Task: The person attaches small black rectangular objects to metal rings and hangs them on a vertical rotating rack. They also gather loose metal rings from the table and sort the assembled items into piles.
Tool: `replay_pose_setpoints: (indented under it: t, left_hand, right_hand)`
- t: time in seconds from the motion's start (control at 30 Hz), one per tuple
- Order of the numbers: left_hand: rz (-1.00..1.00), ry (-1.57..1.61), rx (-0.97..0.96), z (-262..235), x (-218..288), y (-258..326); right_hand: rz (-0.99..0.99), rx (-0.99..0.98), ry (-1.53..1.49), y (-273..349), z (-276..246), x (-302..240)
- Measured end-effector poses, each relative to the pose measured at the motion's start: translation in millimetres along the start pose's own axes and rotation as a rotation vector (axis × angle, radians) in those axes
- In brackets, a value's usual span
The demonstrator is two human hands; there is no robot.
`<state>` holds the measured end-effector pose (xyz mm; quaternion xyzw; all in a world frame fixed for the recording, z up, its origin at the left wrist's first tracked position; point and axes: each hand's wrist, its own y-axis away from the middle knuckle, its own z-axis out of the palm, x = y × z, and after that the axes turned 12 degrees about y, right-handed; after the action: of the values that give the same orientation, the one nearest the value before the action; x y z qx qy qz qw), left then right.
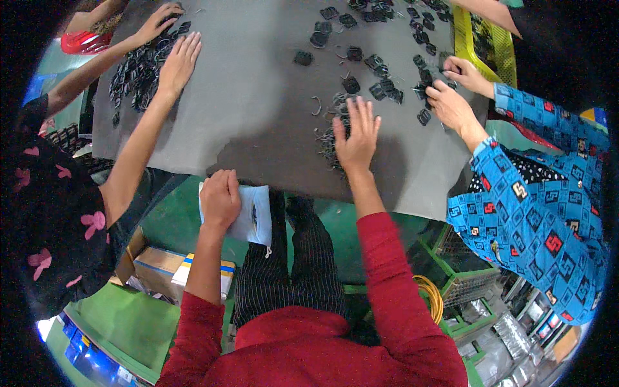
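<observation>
At the far left, a co-worker's two hands are spread over a heap of small black parts on the grey bench. Nearer the wearer, the left hand is clenched on a small clear bag, held at the bench's near edge, just below the grey surface. To its right, the right hand lies flat with fingers spread, nothing grasped, pressed on a loose cluster of black clips near the bench's front edge. More clips are scattered further back, well apart from that cluster. At the far right, a second co-worker's hands, in blue patterned sleeves, are busy with pieces beside a yellow crate.

The step in hand is judged to be gathering: the clips are being raked toward the edge where the bag waits. The next move would call for the bag's mouth to be held open under the edge and the cluster swept in without spilling.
</observation>
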<state>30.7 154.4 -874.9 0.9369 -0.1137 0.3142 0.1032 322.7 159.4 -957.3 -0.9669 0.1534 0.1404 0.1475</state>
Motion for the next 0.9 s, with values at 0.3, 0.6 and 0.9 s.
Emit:
replay_pose_setpoints:
  t: [0.3,0.6,0.9]
  left_hand:
    - [-0.015,0.053,0.048,-9.7,-13.1,17.4]
    - [-0.07,0.063,0.053,-26.1,-48.5,43.5]
    - [-0.125,0.051,0.031,-42.2,-58.3,44.8]
  right_hand:
    - [-0.154,0.003,-0.3,-41.2,51.6,-152.7]
    - [0.423,0.08,0.149,74.9,-11.1,-14.8]
    - [0.007,-0.09,0.066,12.2,40.7,-198.9]
